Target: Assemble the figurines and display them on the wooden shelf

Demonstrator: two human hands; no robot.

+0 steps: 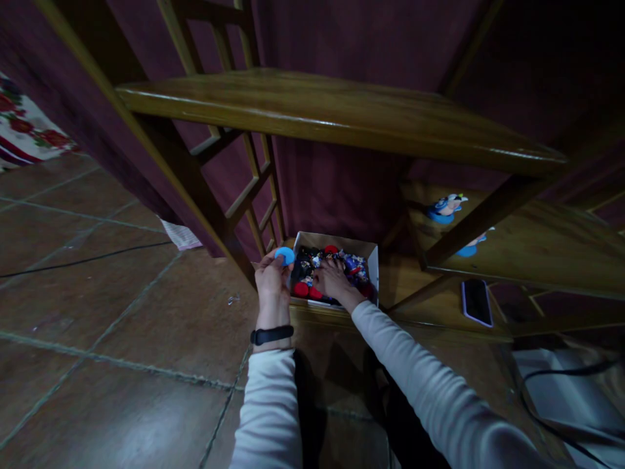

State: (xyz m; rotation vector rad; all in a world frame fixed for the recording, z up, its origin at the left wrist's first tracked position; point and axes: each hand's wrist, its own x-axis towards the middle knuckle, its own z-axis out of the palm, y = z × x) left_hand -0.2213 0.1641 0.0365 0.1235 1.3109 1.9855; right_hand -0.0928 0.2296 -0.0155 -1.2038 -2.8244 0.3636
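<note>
In my left hand (271,279) I hold a round blue disc (284,255), pinched between thumb and fingers at the left edge of a shallow cardboard box (373,260). The disc looks like a base for a small figure. My right hand (334,280) reaches into the box, its fingers spread over a jumble of small colourful figurines (352,264). Red round pieces (301,289) lie among them. What is under my right fingers is hidden.
The box sits on the low board of a wooden shelf unit, beneath an upper shelf (312,107). To the right, figurines on blue bases (445,208) stand on another board, with a phone (476,303) below. A cable (97,257) crosses the tiled floor near a paper (180,233).
</note>
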